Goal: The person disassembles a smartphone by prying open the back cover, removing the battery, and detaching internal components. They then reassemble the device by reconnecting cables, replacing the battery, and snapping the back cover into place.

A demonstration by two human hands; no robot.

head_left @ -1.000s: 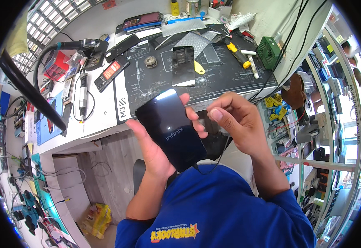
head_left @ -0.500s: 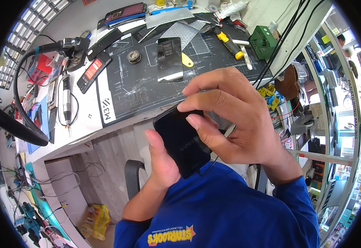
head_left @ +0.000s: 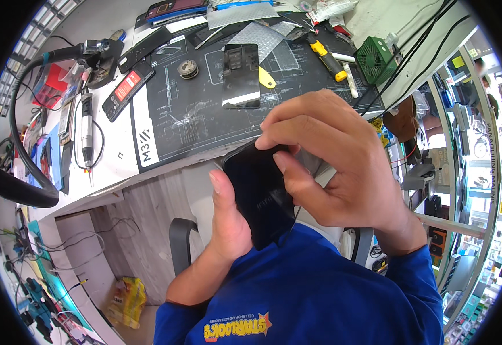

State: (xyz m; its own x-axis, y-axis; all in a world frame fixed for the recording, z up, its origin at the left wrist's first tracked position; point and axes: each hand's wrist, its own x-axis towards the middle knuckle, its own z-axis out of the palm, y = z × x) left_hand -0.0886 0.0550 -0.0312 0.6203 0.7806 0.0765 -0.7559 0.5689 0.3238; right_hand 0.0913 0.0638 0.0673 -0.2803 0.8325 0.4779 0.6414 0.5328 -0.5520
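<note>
My left hand [head_left: 229, 224] holds a dark phone [head_left: 256, 198] over my lap, just off the desk's front edge, with its thumb along the phone's left side. The phone's screen is almost black, with faint lettering. My right hand [head_left: 334, 167] arches over the phone's upper end, fingers and thumb curled onto its top edge, partly hiding it. A thin cable shows behind my right hand. On the mat [head_left: 187, 121] beyond lie a dark phone screen panel [head_left: 240, 77], a small round tin [head_left: 187, 69] and a yellow pry tool [head_left: 267, 79].
A pen-like tool [head_left: 87, 132], dark phones [head_left: 127, 94] and a black hose arm [head_left: 24, 190] are at the left. A yellow-black screwdriver [head_left: 327, 57] and green fan [head_left: 374, 60] stand or lie back right, near hanging cables. Glass shelves line the right. A chair armrest [head_left: 179, 241] is below.
My right hand has moved leftward from beside the phone onto its upper end. The phone is slightly further right, and its lit logo has dimmed to near black.
</note>
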